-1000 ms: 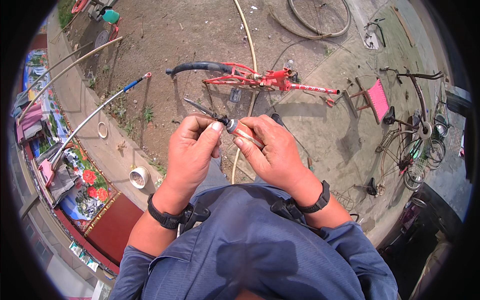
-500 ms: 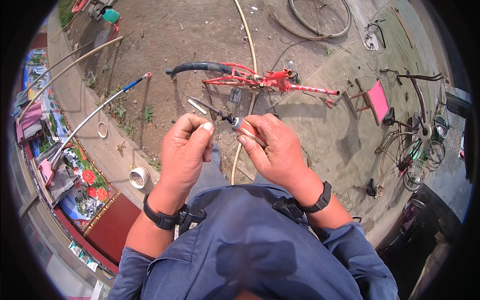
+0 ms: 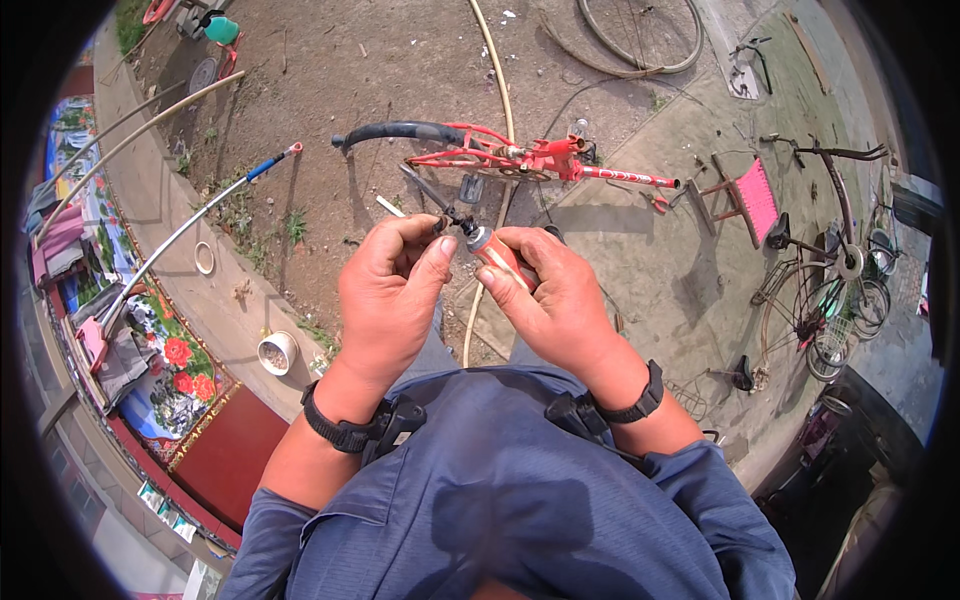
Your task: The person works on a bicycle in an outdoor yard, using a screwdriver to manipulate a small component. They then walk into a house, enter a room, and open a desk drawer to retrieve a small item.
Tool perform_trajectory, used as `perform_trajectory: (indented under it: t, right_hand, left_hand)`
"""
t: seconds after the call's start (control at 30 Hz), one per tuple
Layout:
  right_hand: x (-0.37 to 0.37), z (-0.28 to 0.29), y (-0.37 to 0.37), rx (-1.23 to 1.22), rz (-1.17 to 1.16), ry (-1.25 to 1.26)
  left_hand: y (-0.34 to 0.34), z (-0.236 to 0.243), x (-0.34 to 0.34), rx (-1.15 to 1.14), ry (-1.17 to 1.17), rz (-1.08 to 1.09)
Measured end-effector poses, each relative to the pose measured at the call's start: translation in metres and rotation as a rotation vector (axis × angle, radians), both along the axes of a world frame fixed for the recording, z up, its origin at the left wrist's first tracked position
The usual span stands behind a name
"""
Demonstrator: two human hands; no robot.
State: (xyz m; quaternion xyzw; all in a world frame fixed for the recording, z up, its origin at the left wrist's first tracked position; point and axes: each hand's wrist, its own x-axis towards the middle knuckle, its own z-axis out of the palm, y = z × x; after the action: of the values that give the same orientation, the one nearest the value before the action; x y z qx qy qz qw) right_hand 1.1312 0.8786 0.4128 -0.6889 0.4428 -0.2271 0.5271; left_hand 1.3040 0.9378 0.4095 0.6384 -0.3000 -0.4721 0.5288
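Observation:
My right hand [image 3: 550,285] is wrapped round a red-and-grey cylindrical part [image 3: 494,252] in front of my belly. A small black fitting [image 3: 460,220] sits at its grey end, and a slim dark lever-like arm [image 3: 428,188] runs up and left from there. Beside the fitting, my left hand [image 3: 395,285] has thumb and forefinger pinched near a small dark piece [image 3: 440,225]; its other fingers are curled and partly hidden. Just beyond lies a red bicycle frame [image 3: 550,160] with a black mudguard [image 3: 405,132] and a clear-looking pedal [image 3: 471,188].
A yellowish hose [image 3: 495,60] crosses the ground under the frame. To the right stand a pink-topped stool [image 3: 755,200] and an old bicycle [image 3: 820,270]. A wheel [image 3: 690,40] lies at the far side. On the left are a white bucket [image 3: 278,353] and a long pole [image 3: 205,210].
My left hand has moved right and closed in on the black fitting. The dark arm has swung to point more upward. My right hand keeps its hold, almost unmoved.

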Motion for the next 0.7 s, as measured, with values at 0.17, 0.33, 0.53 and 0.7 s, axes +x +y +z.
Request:
perform_trajectory:
  t: [0.17,0.33,0.53,0.7]
  right_hand:
    - [0.001,0.003,0.003,0.001,0.026,-0.013]
    - [0.000,0.004,0.005,-0.063,0.051,0.018]
    - [0.002,0.006,0.007,-0.145,0.058,0.063]
    - [0.003,0.007,0.011,-0.133,0.051,0.078]
  left_hand:
    - [-0.002,-0.005,0.001,-0.071,-0.328,-0.056]
    - [-0.003,-0.001,0.002,-0.075,-0.429,-0.095]
    - [-0.006,0.004,0.001,-0.110,-0.586,-0.103]
    - [-0.011,0.003,0.004,-0.189,-0.804,-0.124]
